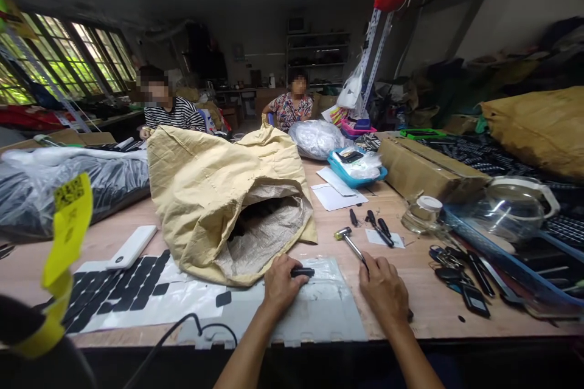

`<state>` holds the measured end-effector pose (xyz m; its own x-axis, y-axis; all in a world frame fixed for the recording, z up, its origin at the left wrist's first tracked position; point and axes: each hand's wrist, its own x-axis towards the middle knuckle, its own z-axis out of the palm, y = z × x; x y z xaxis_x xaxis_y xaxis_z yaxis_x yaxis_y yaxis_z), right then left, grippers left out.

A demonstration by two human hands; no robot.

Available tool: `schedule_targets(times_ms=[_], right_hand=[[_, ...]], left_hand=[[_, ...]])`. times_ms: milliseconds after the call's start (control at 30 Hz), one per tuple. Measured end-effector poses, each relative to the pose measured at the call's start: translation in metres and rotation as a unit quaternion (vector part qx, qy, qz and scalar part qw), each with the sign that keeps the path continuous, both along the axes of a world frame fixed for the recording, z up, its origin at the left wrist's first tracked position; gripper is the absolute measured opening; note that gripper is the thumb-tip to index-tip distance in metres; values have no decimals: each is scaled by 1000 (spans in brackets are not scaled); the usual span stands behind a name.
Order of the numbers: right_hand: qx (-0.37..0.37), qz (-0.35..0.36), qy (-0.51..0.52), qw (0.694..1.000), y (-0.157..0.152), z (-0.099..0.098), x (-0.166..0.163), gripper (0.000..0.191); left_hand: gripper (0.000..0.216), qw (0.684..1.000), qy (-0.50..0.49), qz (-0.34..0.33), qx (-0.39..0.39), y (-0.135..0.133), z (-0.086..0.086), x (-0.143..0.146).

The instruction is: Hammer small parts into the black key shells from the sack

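Note:
My left hand (280, 287) is closed around a small black oblong part (303, 271) and presses it onto a grey mat (319, 310) at the table's front edge. My right hand (384, 292) rests knuckles-up on the mat's right side, fingers curled over the handle of a small metal hammer (349, 240) whose head lies toward the middle of the table. A large tan sack (219, 194) lies open just behind my left hand, with dark items inside.
White sheets of black pads (123, 289) and a white power bank (132, 247) lie left. Screwdrivers (381, 231), a glass jar (422, 213), key fobs (460, 279), a glass kettle (515, 206), a cardboard box (429, 170) and a blue tray (356, 170) sit right. Two people sit across the table.

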<state>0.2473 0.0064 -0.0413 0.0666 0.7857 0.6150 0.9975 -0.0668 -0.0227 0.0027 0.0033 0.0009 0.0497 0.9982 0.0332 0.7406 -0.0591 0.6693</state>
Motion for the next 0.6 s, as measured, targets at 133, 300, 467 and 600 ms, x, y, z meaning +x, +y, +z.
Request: schedule_targets(times_ms=[133,300,467,600], right_hand=[[11,2,-5,1000,1,-3,2,27],[4,1,-14,1000,-1,-2,3,27],[-4,1,-5,1000,-2,2,1,29],[-13,0,11,1000,-2,3,1,29]], left_hand=[[18,1000,-6,-2,-6,0,-2,-1],[17,1000,-16,-5,-5,0,-3,-1],[18,1000,-17,-5,-14,0,-2,-1],[19,1000,-13,-4,-22,0,0,0]])
